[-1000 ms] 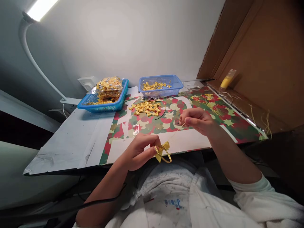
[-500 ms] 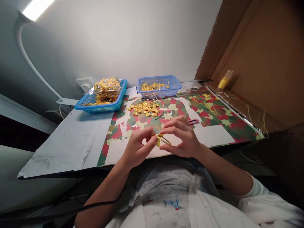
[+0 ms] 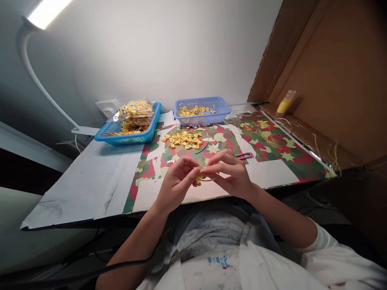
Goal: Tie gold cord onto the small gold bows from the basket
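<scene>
Between my two hands, just above the front of the table, is a small yellow ribbon bow (image 3: 198,178) with a thin gold cord (image 3: 208,179) looping from it. My left hand (image 3: 178,181) pinches the bow between thumb and forefinger. The fingertips of my right hand (image 3: 231,173) are closed on the cord close to the bow, and part of the loop passes under them. Fingers hide most of the bow's middle. Behind my hands lies a pile of yellow bows (image 3: 184,139), with a loose cord (image 3: 207,145) curving at its right.
A blue basket (image 3: 127,139) with bagged gold pieces stands at the left, a lilac basket (image 3: 202,119) with bows at the back. A pink thread snipper (image 3: 244,155) lies right of my hands. A yellow bottle (image 3: 286,102) leans by the cardboard wall. A lamp (image 3: 33,68) arches on the left.
My right fingertips have come in closer to my left and now meet at the bow. The cord loop has turned and opened wider, and more of the bow shows below my fingers.
</scene>
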Tool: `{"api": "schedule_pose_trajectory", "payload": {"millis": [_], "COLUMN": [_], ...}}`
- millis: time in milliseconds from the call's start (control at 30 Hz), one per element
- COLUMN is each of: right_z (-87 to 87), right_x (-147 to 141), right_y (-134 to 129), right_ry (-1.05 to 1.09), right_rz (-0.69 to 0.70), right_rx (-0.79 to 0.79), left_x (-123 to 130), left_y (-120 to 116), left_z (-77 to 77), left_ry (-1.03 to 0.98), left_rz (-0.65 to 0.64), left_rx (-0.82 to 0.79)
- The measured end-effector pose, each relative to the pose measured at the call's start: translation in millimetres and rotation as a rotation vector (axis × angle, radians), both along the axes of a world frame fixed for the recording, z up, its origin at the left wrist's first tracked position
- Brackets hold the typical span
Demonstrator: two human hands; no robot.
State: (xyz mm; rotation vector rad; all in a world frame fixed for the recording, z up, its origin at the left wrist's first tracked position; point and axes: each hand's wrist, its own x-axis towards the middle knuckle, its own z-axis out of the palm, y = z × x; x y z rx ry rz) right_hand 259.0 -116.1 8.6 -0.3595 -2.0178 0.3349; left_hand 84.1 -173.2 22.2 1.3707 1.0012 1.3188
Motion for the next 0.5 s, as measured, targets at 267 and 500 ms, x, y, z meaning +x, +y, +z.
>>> {"api": "schedule_pose_trajectory", "payload": {"millis": [267,500], "right_z": [2.4,0.4], "right_x": [-1,-2], "right_y": [0,2], "right_ry": [0.052,0.040], "right_rz": [0.009,0.021], "right_rx": [-0.003,-0.020], "left_x": [0,1], "left_y": [-4,-1], "left_z": [-11.9,-12.8], "left_ry": [0.120,0.245], "left_rz": [0.091,0.144], "left_rx": [0.211,0.261]}}
